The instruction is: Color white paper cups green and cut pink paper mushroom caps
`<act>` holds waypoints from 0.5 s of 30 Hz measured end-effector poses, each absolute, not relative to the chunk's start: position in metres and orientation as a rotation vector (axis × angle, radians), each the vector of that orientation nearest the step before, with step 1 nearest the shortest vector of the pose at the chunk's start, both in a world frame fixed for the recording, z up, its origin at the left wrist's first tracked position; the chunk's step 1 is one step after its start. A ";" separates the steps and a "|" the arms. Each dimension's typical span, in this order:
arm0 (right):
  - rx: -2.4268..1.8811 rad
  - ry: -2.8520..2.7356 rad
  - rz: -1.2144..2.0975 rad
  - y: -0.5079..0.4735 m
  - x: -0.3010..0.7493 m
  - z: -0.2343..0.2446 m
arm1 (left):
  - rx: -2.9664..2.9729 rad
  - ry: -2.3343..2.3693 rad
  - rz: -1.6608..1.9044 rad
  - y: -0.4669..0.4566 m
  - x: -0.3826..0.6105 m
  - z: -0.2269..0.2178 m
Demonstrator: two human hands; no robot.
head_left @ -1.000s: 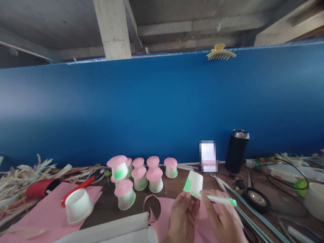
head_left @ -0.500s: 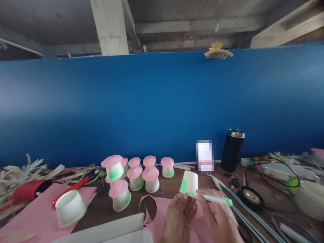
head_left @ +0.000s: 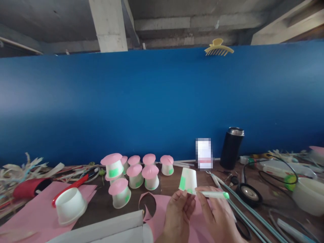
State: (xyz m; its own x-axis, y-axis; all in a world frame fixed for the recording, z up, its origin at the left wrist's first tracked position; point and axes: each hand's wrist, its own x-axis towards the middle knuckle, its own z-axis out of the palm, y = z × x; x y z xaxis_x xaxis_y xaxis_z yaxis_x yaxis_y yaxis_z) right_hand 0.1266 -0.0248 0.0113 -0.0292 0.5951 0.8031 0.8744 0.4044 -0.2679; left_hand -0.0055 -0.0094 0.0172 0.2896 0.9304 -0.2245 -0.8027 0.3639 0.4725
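The left hand (head_left: 178, 216) pinches a small white paper cup (head_left: 187, 180) by its lower rim, thumb against fingers; the cup is held clear of the bench (head_left: 167, 187), just ahead of and above both hands, over a sheet of pink paper (head_left: 162, 207) with a round hole cut in it. The cup stands bottom up and leans a little to the right; it has green patches on its side. The right hand (head_left: 217, 219) pinches a pen (head_left: 212, 194); the pen's long axis runs almost level from left to right, with its green end pointing right and its other end at the cup's rim, seemingly touching, though the view is too soft to be sure. The left hand is thus the one on the cup; the right reaches it only through the pen.

Behind to the left stands a cluster of cups with pink caps (head_left: 138, 170); further left are a white bowl (head_left: 70, 206) and red scissors (head_left: 68, 187). A black flask (head_left: 231, 148) stands to the right of a blurred card (head_left: 204, 153); no brand or writing can be read anywhere.
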 end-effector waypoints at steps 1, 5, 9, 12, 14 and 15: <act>-1.305 -1.723 -0.380 -0.025 0.127 0.012 | 0.294 0.500 1.180 -0.010 -0.006 0.017; -1.367 -1.741 -0.375 -0.026 0.127 0.013 | 0.275 0.509 1.196 -0.010 -0.006 0.016; -1.351 -1.758 -0.375 -0.027 0.128 0.012 | 0.277 0.504 1.198 -0.010 -0.005 0.014; -1.339 -1.736 -0.393 -0.027 0.127 0.010 | 0.285 0.502 1.196 -0.011 -0.005 0.015; -1.334 -1.725 -0.390 -0.027 0.127 0.010 | 0.281 0.501 1.198 -0.010 -0.005 0.015; -1.334 -1.728 -0.379 -0.027 0.127 0.011 | 0.277 0.501 1.200 -0.010 -0.005 0.015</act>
State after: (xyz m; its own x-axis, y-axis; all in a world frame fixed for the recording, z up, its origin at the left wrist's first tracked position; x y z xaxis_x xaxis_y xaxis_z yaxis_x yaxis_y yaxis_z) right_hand 0.1274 -0.0270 0.0106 -0.0205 0.6150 0.7882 0.8886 0.3726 -0.2676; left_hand -0.0054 -0.0100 0.0151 0.2723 0.9361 -0.2226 -0.8168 0.3471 0.4609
